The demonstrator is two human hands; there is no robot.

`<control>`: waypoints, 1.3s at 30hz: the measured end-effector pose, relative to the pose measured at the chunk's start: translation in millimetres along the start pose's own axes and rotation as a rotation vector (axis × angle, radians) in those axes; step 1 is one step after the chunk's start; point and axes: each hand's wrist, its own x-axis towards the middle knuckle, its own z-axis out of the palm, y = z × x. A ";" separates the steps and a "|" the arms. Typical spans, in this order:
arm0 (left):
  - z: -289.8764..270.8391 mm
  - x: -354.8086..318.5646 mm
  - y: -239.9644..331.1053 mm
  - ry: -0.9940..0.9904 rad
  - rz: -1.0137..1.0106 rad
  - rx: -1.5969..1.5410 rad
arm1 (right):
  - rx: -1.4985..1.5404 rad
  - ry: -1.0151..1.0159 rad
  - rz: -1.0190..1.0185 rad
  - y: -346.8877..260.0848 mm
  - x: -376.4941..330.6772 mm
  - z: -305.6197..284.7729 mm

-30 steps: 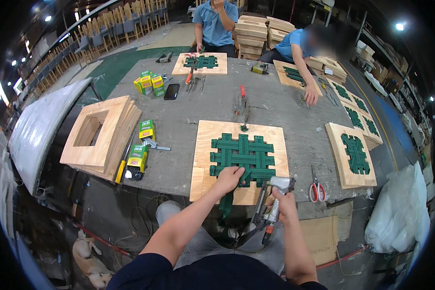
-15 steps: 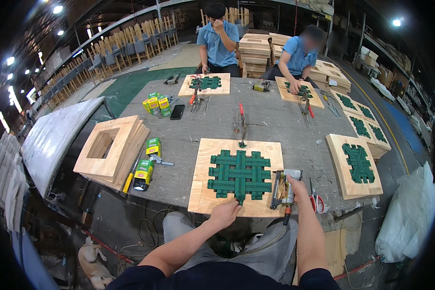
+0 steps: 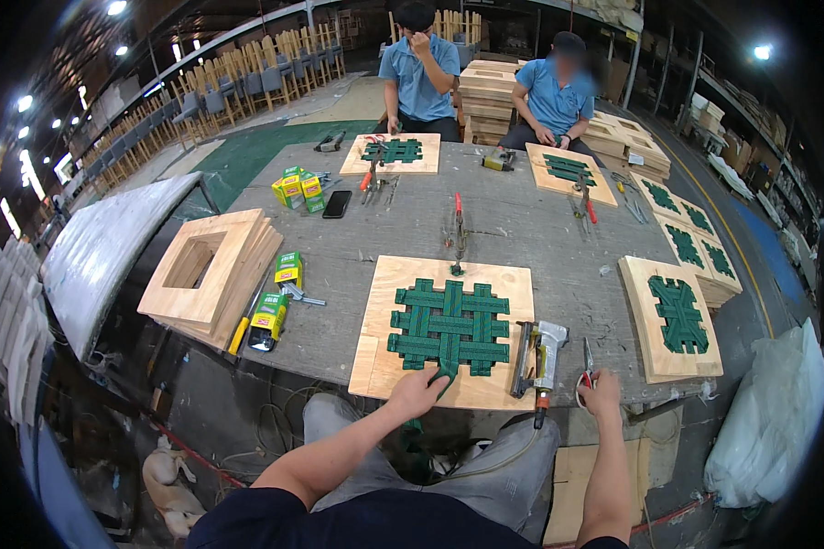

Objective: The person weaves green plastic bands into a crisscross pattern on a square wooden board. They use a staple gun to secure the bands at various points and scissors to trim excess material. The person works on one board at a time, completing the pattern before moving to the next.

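In front of me a wooden frame (image 3: 373, 366) lies on the table, with green webbing (image 3: 449, 327) woven across its opening. My left hand (image 3: 417, 392) grips the loose end of the middle strap at the frame's near edge. Red-handled scissors (image 3: 588, 352) lie right of the frame, and my right hand (image 3: 601, 393) has its fingers closed around their handles. Between the frame and the scissors rests a pneumatic staple gun (image 3: 547, 359), touched by neither hand. A red-handled clamp tool (image 3: 458, 233) stands at the frame's far edge.
Stacked bare frames (image 3: 169, 306) stand left, near green-yellow boxes (image 3: 268, 316). A finished-looking webbed frame (image 3: 645, 339) lies right. A phone (image 3: 337, 204) rests farther back. Two co-workers in blue shirts (image 3: 418, 73) sit across the table (image 3: 504, 220). A dog (image 3: 169, 485) lies on the floor.
My right hand has let go of the staple gun and moved right onto the scissors. My left hand has drawn the strap end slightly toward me. The right co-worker's hands have drawn back.
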 end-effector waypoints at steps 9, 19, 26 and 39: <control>-35.4 29.6 33.1 -0.200 -0.538 -1.136 | 0.005 -0.194 0.041 26.6 11.5 -14.5; -43.0 62.6 16.1 -0.173 -0.570 -1.176 | 0.725 -0.304 -0.154 -41.5 -8.1 -54.7; -44.5 63.6 26.0 -0.171 -0.515 -1.095 | -0.225 -0.445 -0.799 -156.5 -22.4 -55.3; -53.0 42.7 30.0 -0.150 -0.424 -0.961 | -0.216 -0.549 -1.097 -181.7 11.9 0.8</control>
